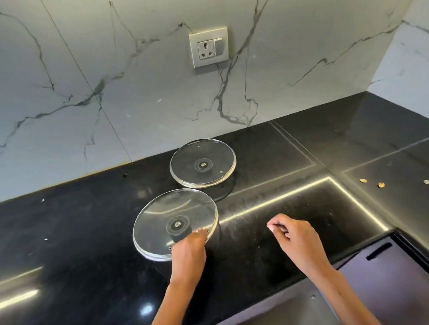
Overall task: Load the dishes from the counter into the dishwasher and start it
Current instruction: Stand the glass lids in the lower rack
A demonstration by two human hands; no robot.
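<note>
Behind everything, a marble wall [128, 79] with grey veins rose from the back edge of the black counter [75, 246], which took up most of the lower view and turned a corner to the right. Below the counter's front edge, at the lower right, a grey appliance panel [391, 277] with a dark slot showed. On the counter lay two glass lids, both upside down. The far lid [203, 163] sat near the wall, directly under the wall socket [209, 47]. The near lid [174, 223] was closer to the counter's front edge, tilted, with its right rim raised off the counter. The left hand [188, 251] gripped that near lid at its lower right rim, fingers curled over the edge. The right hand [296, 237] hovered above the counter to the right of the near lid, holding nothing, its fingers loosely curled. Far right on the counter, a few small golden scraps [381, 184] lay scattered.
</note>
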